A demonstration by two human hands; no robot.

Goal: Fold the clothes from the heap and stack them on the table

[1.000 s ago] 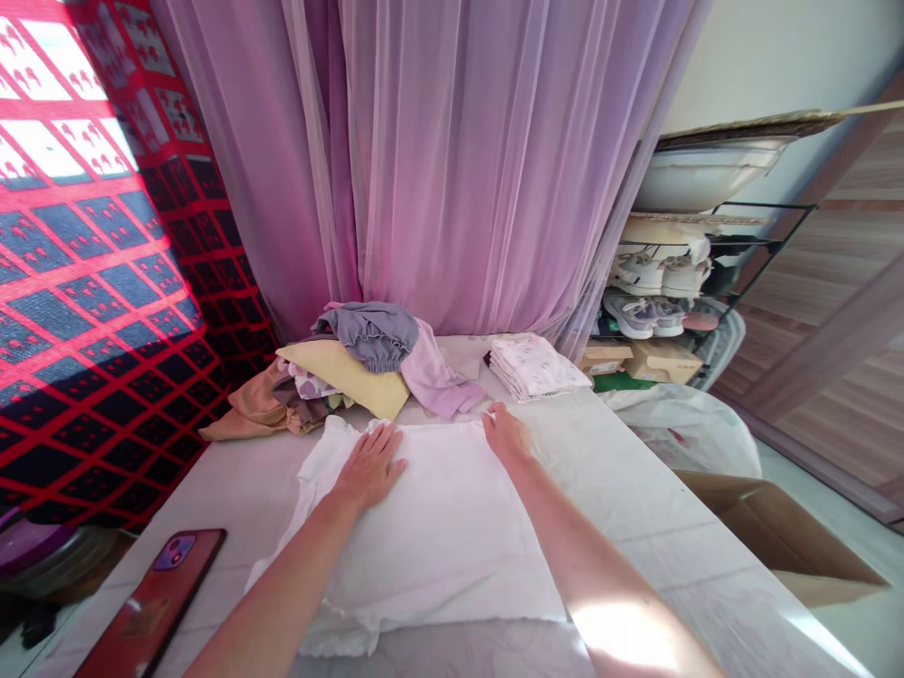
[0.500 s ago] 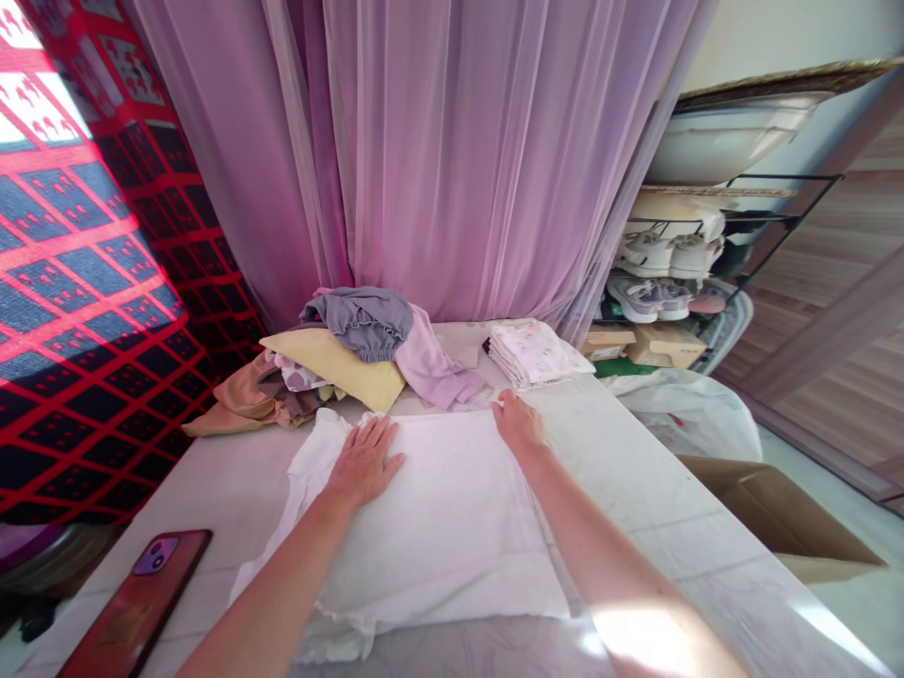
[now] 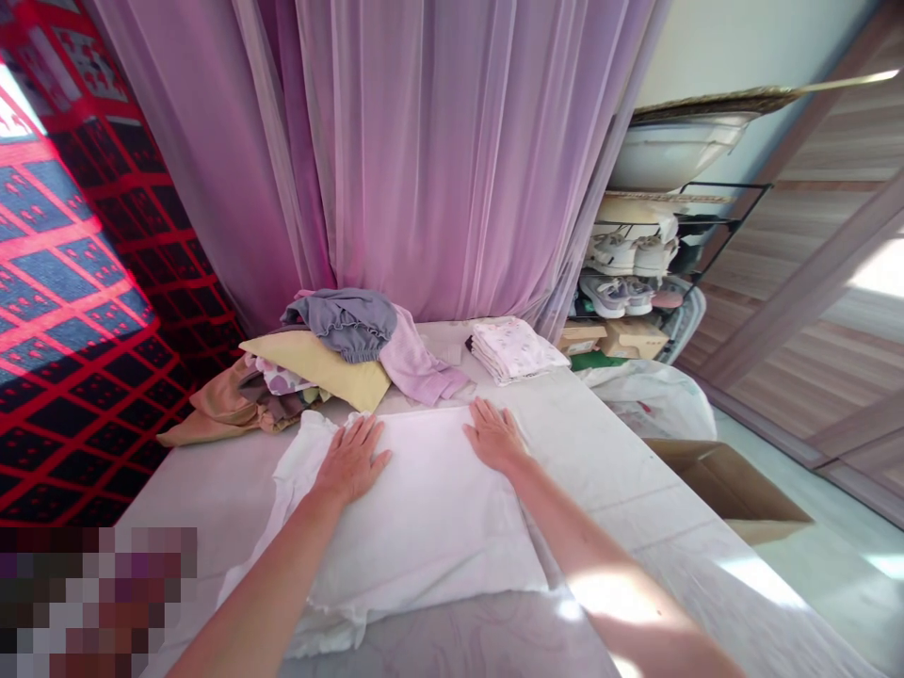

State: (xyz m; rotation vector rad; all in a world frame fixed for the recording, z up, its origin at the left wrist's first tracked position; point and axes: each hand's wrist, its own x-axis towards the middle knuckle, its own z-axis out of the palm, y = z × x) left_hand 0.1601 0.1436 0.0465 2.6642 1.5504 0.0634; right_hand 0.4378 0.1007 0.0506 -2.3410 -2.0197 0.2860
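A white garment with ruffled edges (image 3: 424,508) lies spread over the table in front of me; its exact kind I cannot tell. My left hand (image 3: 353,457) rests flat on its upper left part, fingers spread. At the upper right corner, my right hand (image 3: 496,435) also lies palm down with the fingers stretched out. Beyond the right hand sits a folded stack of white patterned cloth (image 3: 519,348). Past the left hand is a loose heap of clothes, with a yellow piece (image 3: 317,365), a grey one with a gathered edge (image 3: 346,320) and a pink one (image 3: 424,363).
Purple curtains (image 3: 452,169) hang behind the table (image 3: 607,490). To the right stand a shoe rack with sneakers (image 3: 614,254), a white plastic bag (image 3: 650,400) and an open cardboard box (image 3: 727,485). A red and black checked cloth (image 3: 91,377) hangs at the left.
My right hand has gone from closed fingers at the garment's corner to lying flat on it. The left hand stays on the cloth. The view has shifted slightly right.
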